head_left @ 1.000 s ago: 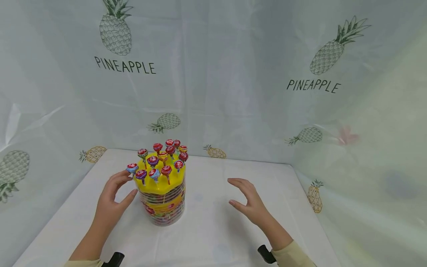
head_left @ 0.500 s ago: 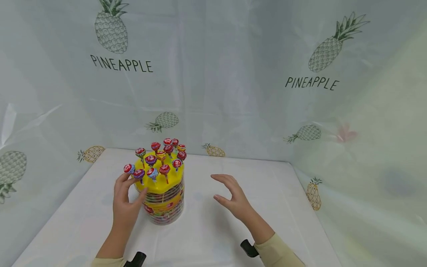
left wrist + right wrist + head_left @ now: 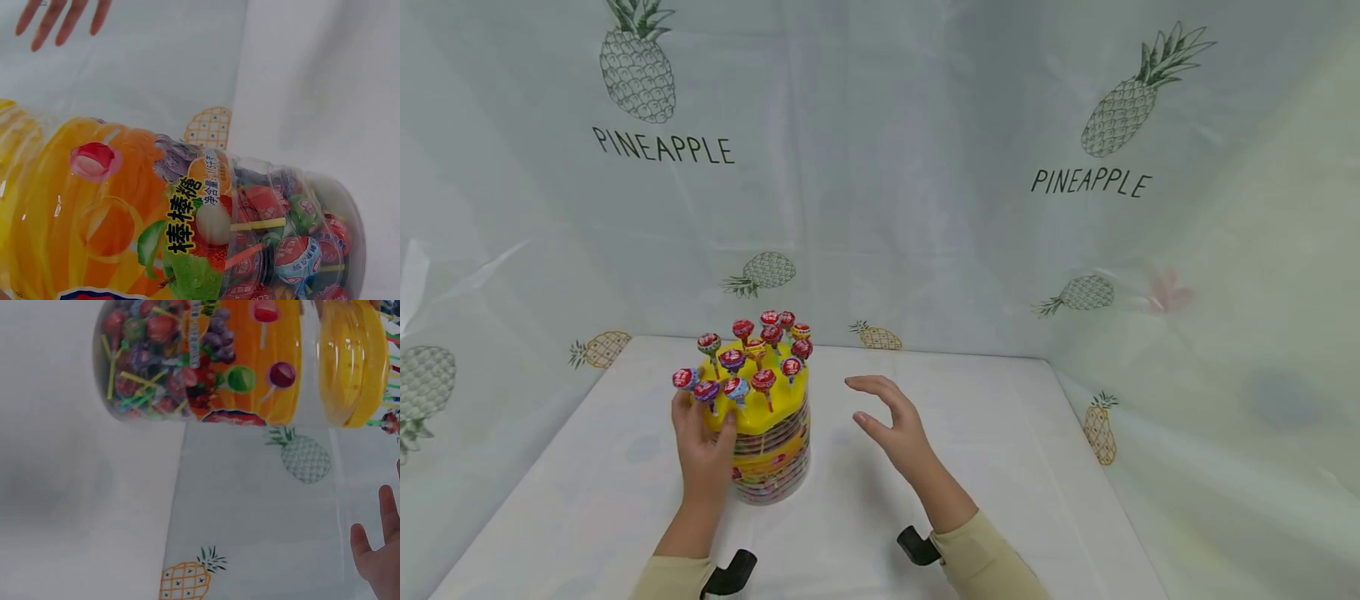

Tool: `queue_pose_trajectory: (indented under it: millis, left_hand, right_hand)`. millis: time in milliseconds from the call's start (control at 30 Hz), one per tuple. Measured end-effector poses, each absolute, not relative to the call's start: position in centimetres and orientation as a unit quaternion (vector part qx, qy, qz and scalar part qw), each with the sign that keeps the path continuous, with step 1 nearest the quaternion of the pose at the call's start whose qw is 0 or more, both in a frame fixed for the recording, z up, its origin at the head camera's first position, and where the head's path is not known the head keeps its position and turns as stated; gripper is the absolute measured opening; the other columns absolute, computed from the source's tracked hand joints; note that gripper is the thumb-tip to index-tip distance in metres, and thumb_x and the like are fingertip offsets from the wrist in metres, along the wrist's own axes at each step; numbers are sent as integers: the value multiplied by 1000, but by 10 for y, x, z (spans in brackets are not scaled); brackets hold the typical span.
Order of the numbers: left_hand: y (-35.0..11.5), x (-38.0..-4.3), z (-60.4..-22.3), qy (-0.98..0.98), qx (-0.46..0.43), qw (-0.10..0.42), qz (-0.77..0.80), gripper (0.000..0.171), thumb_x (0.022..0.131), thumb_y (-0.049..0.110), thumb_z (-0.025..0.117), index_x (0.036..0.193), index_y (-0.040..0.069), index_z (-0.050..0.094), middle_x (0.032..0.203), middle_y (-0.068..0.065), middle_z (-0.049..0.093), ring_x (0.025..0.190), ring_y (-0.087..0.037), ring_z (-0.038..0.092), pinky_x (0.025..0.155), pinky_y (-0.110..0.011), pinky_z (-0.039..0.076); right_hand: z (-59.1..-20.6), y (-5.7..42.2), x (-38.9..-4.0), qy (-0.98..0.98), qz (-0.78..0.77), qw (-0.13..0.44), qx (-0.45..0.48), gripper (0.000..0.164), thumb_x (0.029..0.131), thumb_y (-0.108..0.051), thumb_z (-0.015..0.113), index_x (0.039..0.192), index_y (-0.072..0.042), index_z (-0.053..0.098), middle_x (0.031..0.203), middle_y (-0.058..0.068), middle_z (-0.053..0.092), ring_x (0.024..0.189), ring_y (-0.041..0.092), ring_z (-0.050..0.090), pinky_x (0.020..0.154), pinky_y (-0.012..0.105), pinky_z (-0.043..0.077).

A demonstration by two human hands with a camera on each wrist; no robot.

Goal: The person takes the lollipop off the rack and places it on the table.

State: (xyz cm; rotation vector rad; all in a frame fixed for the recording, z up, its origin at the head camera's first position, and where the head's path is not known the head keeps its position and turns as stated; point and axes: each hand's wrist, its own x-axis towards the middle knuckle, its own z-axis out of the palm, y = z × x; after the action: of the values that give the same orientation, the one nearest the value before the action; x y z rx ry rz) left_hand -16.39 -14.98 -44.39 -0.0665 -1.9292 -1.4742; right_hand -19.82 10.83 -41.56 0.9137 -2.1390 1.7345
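A clear plastic jar of lollipops [image 3: 771,467] stands upright on the table, with an orange fruit-printed label [image 3: 125,206]. Several wrapped lollipops [image 3: 763,381] stick up out of its yellow lid [image 3: 767,421]. My left hand [image 3: 703,467] holds the jar at its upper left, the thumb in front just below the lid and the fingers around the far side, partly hidden by lollipops. To the right of the jar, my right hand [image 3: 895,421] hangs in the air, thumb and fingers spread apart around nothing. In the right wrist view, more lollipops [image 3: 156,356] fill the jar's bottom.
A white cloth covers the table [image 3: 970,467]. Behind it and along the sides hangs a pale curtain [image 3: 880,167] printed with pineapples. Black wrist cameras sit at the left cuff [image 3: 730,575] and the right cuff [image 3: 917,546].
My left hand has moved right and closed in on the jar's upper side. My right hand has shifted left, nearer the jar. The jar stays where it stood.
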Motion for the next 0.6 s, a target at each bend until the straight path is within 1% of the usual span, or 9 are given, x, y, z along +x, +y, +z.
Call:
queue_pose_trajectory:
  millis: [133,200,267,333,467,500,600]
  left_hand:
    - [-149,-170,-448,-749,-41,370,-548,56,88,4,59,143,7,49,148,-1,28,132,-11,31,101,-11,34]
    - [-149,-173,-451,-748,-50,385,-538,59,84,7,59,142,6,49,148,-2,29,131,-11,32,101,-11,34]
    - [-149,-177,-454,-743,-62,400,-534,58,84,13,61,140,5,50,148,-2,29,131,-12,32,103,-13,33]
    - [-149,-180,-457,-731,-73,411,-540,60,85,22,63,141,6,50,147,0,30,131,-14,33,105,-15,33]
    - [-147,-181,-460,-714,-74,420,-556,73,84,40,70,145,11,46,141,7,31,132,-15,31,106,-17,33]
    - [-147,-181,-461,-713,-69,420,-556,76,83,43,72,147,12,44,139,9,30,131,-15,31,105,-16,33]
    - [-145,-179,-461,-719,-52,419,-553,79,81,41,76,148,16,42,136,9,31,130,-13,33,102,-13,35]
  right_hand:
    - [-412,98,-202,-696,640,108,306,34,91,10,57,125,8,58,128,23,57,127,33,46,110,56,27]
    - [-411,94,-204,-682,659,100,303,31,93,9,55,124,9,58,126,24,58,127,33,47,111,53,27]
    - [-410,90,-207,-667,675,98,299,29,94,6,55,122,8,59,125,23,59,126,32,47,111,51,28]
    - [-410,86,-210,-653,690,98,296,27,96,1,55,121,6,60,125,21,60,125,31,48,111,49,29]
    - [-411,77,-210,-627,714,103,295,28,97,-10,56,120,4,61,124,21,61,123,31,49,110,53,29]
    - [-411,75,-209,-621,719,102,295,28,97,-12,56,120,4,61,124,22,60,123,31,49,110,54,29]
    - [-410,68,-208,-610,731,94,290,29,97,-12,55,120,5,60,125,22,60,123,30,50,109,57,28]
